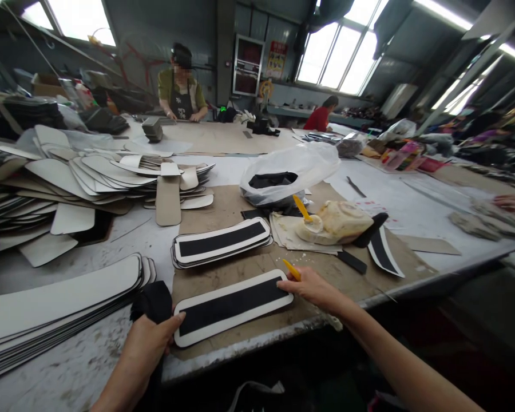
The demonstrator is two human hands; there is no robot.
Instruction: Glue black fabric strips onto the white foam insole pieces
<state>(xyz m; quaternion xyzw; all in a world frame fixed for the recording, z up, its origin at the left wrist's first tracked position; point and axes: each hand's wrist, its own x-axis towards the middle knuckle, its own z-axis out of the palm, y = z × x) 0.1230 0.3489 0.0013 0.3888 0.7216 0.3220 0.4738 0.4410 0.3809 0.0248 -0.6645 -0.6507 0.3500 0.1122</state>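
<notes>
White-edged panel [234, 306], lower centre — probably light, stiff; grip ends. Left hand [149, 337]: pinching one; right hand [314, 287]: pinching yellow stick [291, 269].

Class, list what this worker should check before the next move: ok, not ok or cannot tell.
1. Left hand at the panel's left end: ok, thumb on top.
2. Right hand at its right end: ok.
3. Right hand free of tools: not ok, it holds a yellow tool.
4. White border showing along both long sides of the black strip: ok.
5. Strip firmly stuck down: cannot tell.
6. Panel apart from the stack behind: ok, brown sheet between.
</notes>
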